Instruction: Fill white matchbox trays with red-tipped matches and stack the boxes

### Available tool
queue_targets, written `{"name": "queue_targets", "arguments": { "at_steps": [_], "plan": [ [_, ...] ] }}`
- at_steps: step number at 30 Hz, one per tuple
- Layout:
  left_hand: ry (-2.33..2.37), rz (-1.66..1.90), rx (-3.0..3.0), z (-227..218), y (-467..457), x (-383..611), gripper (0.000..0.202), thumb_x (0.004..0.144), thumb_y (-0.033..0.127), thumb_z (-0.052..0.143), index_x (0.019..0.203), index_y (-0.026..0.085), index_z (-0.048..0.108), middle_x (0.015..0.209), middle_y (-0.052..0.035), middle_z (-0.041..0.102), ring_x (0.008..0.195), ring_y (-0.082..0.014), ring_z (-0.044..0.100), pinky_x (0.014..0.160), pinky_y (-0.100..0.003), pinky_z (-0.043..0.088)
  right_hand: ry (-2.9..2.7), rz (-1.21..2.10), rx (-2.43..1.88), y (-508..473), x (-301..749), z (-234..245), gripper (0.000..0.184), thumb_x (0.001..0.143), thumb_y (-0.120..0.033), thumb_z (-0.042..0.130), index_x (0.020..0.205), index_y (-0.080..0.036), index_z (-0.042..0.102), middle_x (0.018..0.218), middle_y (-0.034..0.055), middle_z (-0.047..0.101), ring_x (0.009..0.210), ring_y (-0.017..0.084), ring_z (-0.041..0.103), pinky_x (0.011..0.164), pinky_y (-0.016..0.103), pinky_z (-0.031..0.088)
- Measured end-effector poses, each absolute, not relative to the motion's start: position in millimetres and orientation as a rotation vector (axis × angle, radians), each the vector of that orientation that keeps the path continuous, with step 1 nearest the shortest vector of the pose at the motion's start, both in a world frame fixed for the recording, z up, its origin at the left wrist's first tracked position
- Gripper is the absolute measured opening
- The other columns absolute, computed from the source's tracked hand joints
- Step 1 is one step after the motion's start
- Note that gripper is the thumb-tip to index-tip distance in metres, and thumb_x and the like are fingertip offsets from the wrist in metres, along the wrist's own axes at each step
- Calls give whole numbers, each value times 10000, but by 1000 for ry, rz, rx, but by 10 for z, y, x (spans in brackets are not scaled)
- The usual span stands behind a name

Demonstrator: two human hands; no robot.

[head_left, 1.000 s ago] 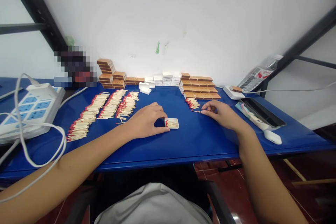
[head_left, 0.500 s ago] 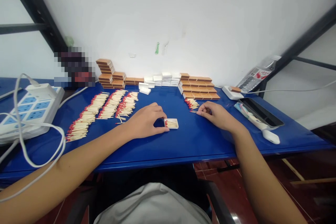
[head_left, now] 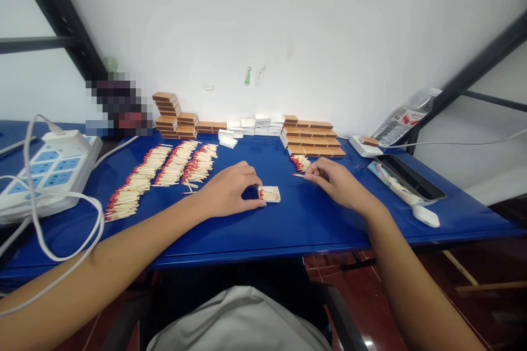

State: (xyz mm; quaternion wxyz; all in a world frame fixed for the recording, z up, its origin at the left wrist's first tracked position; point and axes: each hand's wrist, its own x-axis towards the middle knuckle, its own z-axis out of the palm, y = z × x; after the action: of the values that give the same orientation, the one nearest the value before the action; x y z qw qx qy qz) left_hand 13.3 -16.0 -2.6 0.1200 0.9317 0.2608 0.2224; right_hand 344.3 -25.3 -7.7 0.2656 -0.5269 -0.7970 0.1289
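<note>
On the blue table, a white matchbox tray (head_left: 276, 191) holds several red-tipped matches lying lengthwise. My left hand (head_left: 236, 189) grips the tray's left end between thumb and forefinger. To the right, my right hand (head_left: 331, 178) pinches the pale end of a match (head_left: 298, 175), its red head pointing left. Just behind that hand lies a small pile of matches (head_left: 300, 162), partly hidden by my fingers. Three long heaps of matches (head_left: 138, 181) are spread on the left side of the table.
Brown matchboxes are stacked at the left back (head_left: 167, 120) and right back (head_left: 313, 140), with white trays (head_left: 263, 125) between them along the wall. A power strip (head_left: 53, 175) with white cables stands at left. A black tray (head_left: 411, 175) and a plastic bottle (head_left: 407, 116) are at right.
My right hand has shifted slightly left with the match, bringing it away from the small pile. My left hand stays on the tray.
</note>
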Motion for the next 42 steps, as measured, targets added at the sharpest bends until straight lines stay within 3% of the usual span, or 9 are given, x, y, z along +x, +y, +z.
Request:
{"name": "queue_targets", "arguments": {
  "at_steps": [11,18,24,42],
  "plan": [
    [750,685,2731,-45,-157,129,283,934,447,758,1055,192,743,983,-78,697,1000,-261,600,856,-389,513,-2416,377,-1258,-603,2661,68,136,1053,-276,528,1023,-248,657,1017,49,629,831,194,597,733,325,468],
    [758,661,2731,-40,-158,131,278,940,448,750,1063,199,742,1006,-78,695,1008,-259,599,848,-376,512,-2180,166,-1328,-282,3259,121,246,1035,-405,569,953,-222,712,909,67,666,777,215,582,741,364,473],
    [767,649,2725,-36,-158,126,282,938,446,757,1062,194,738,1007,-73,694,1008,-256,598,853,-375,512,-2177,160,-1485,10,3801,-144,306,961,-492,640,967,-206,750,894,84,671,775,241,603,778,416,496],
    [782,639,2720,-17,-173,129,275,929,420,775,1070,186,739,1017,-69,690,1018,-251,594,868,-370,509,-2146,167,-1520,34,3798,-251,376,949,-565,626,977,-203,724,884,92,670,767,244,608,736,396,494]
  ]
}}
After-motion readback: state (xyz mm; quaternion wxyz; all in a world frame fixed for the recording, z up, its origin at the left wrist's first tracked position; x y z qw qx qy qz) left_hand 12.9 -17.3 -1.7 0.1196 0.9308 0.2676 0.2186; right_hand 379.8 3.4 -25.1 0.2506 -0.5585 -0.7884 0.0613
